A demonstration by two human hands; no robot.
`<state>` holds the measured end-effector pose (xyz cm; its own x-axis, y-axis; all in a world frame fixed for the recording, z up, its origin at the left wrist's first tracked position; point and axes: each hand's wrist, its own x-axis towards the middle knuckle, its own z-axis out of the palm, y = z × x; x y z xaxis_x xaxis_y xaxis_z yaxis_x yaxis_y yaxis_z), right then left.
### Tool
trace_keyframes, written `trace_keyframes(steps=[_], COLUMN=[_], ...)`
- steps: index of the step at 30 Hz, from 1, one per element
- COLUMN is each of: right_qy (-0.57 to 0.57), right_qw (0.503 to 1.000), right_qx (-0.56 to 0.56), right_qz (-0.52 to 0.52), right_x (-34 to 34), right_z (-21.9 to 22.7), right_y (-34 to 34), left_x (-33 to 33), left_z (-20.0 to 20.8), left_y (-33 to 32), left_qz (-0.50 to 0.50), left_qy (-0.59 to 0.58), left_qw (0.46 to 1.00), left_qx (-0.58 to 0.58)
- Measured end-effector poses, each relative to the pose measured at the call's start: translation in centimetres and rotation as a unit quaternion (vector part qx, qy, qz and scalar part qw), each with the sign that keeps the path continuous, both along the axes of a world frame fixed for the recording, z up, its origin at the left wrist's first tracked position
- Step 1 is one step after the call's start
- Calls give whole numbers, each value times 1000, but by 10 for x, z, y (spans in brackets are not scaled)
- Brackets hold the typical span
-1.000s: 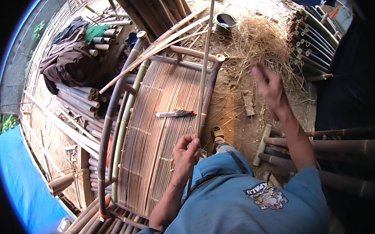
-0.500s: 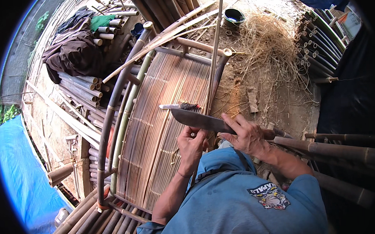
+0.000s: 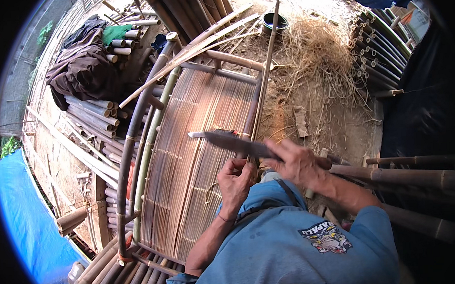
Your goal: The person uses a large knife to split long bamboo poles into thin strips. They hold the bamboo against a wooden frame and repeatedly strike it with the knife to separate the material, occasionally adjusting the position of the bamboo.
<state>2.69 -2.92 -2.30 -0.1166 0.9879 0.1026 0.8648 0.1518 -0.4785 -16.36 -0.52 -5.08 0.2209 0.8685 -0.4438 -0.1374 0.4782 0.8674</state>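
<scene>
While the right hand [image 3: 295, 164] grips the handle of a long knife [image 3: 238, 144], fingers wrapped tight around it, the blade runs out toward 9 o'clock across the woven panel [image 3: 198, 158]. Blade tip sits near a second, smaller knife [image 3: 207, 134] with a red handle end, lying flat on the panel just at 12 o'clock of the blade.

Left hand [image 3: 235, 181] is at 8 o'clock of the right one, just under the blade, fingers curled narrow at the foot of a thin pole [image 3: 266, 72]; whether it pinches the pole or a strip cannot be told. The pole rises from the hands toward 12 o'clock, past the panel's right rail.

Panel: fine bamboo slats in a curved frame [image 3: 136, 146] of thick bent poles, lying lengthwise from 12 to 7 o'clock. It rests on the ground, lower end beside the person's blue shirt [image 3: 288, 246].

At 1 o'clock of the hands, a heap of dry shavings [image 3: 317, 52]; beyond it a dark pot [image 3: 274, 22]. At 2 o'clock, a stack of cut poles [image 3: 380, 39], ends showing. At 3 o'clock, thick poles [image 3: 416, 166] lie crosswise. At 10 o'clock, short bamboo sections [image 3: 92, 115] with dark cloth [image 3: 79, 67] thrown on top. At 8 o'clock, a blue tarp [image 3: 30, 221].
</scene>
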Motion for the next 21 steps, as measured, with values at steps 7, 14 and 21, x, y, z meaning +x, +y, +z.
trace_keyframes(steps=[7,14,21], right_qy=[-27,-35,-6], right_qw=[999,992,967], right_qx=[8,22,-88], right_qz=[-31,-123,-237], right_x=[-8,64,131], right_z=[3,2,21], right_y=[8,57,85], left_x=[-1,-10,-33], left_z=[-3,-8,-7], left_y=[6,-19,-38], left_qz=[14,-44,-91], left_qy=[13,7,23], left_qw=[999,999,995], left_qx=[33,23,30])
